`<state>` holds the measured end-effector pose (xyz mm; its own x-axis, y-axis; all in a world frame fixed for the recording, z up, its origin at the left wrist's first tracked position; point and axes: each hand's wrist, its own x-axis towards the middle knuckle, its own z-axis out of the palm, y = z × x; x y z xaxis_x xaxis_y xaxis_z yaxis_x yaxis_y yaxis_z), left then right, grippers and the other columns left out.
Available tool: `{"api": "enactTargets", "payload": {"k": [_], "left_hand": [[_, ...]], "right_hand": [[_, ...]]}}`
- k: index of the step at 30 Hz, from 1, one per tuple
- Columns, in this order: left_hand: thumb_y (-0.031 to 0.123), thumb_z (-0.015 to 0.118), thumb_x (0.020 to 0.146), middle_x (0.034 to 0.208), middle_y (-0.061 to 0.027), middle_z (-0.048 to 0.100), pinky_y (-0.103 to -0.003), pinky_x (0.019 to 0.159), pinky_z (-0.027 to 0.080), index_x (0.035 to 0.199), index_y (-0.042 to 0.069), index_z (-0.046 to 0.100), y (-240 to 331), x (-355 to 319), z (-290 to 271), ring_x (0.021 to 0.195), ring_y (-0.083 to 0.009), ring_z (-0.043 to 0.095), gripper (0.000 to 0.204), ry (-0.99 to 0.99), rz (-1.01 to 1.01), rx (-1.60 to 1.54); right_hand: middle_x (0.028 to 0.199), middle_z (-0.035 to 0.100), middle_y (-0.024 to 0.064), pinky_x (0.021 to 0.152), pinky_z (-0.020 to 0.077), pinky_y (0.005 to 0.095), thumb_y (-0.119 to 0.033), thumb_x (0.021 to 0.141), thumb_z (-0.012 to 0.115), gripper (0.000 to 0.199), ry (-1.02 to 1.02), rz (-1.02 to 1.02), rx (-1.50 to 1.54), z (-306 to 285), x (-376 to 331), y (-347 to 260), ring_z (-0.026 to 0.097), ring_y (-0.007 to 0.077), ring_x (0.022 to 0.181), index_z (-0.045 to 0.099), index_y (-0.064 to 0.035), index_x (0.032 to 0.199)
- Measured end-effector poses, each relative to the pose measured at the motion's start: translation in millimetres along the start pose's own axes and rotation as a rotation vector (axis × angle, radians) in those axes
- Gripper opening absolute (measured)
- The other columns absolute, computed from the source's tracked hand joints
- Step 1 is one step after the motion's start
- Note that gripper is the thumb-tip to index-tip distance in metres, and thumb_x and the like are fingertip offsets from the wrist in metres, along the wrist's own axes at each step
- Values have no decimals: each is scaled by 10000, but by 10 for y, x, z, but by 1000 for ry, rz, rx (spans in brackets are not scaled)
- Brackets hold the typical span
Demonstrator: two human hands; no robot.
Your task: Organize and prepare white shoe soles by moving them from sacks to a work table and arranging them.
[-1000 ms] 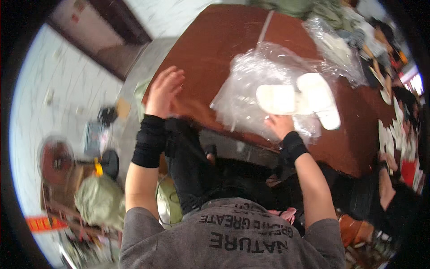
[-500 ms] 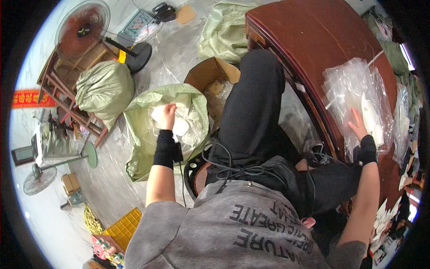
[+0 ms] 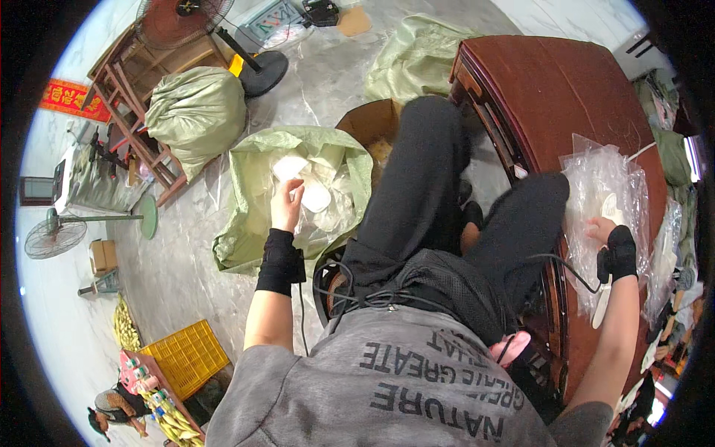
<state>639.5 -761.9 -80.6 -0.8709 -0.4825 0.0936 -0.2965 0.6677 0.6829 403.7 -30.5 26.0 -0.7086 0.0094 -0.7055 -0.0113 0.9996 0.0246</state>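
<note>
My left hand (image 3: 286, 205) is over a pale green woven sack (image 3: 249, 160), fingers apart and nothing seen in them. Beyond its fingertips, a white flat piece (image 3: 290, 167) and a white rounded piece (image 3: 316, 197) lie on clear plastic inside the sack. On the right, my right hand (image 3: 599, 229) has its fingers curled at a long white sole-shaped piece (image 3: 611, 206) on a pile of clear plastic bags (image 3: 596, 167). A white strip, maybe the same piece's other end, shows below that wrist. Both wrists wear black bands with cables.
The bags lie on a brown-topped table (image 3: 551, 89) beside my right knee. An open cardboard box (image 3: 372, 119) stands behind the sack. A tied full sack (image 3: 197, 119), a standing fan (image 3: 272, 73) and a yellow crate (image 3: 186, 357) are on the left.
The view has shifted. My left hand has drawn back from the white pieces in the sack. My right hand's fingers, spread before, are now curled at the long white piece.
</note>
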Motion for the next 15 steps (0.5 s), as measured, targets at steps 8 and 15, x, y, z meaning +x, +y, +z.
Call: {"api": "enactTargets", "payload": {"k": [8, 15], "left_hand": [[309, 704, 790, 1142, -179, 594, -360, 932, 429, 1228, 56, 529, 534, -358, 44, 1113, -286, 546, 536, -720, -70, 106], [269, 510, 867, 1137, -200, 607, -413, 865, 454, 1096, 2, 597, -317, -506, 688, 1028, -339, 584, 362, -537, -124, 145]], "right_hand": [[1002, 643, 224, 808, 506, 395, -351, 714, 719, 484, 99, -121, -187, 185, 210, 205, 637, 341, 919, 634, -18, 1054], [1095, 600, 241, 873, 473, 408, -291, 724, 701, 598, 84, -169, -265, 98, -30, -284, 591, 372, 1009, 508, -67, 1244]]}}
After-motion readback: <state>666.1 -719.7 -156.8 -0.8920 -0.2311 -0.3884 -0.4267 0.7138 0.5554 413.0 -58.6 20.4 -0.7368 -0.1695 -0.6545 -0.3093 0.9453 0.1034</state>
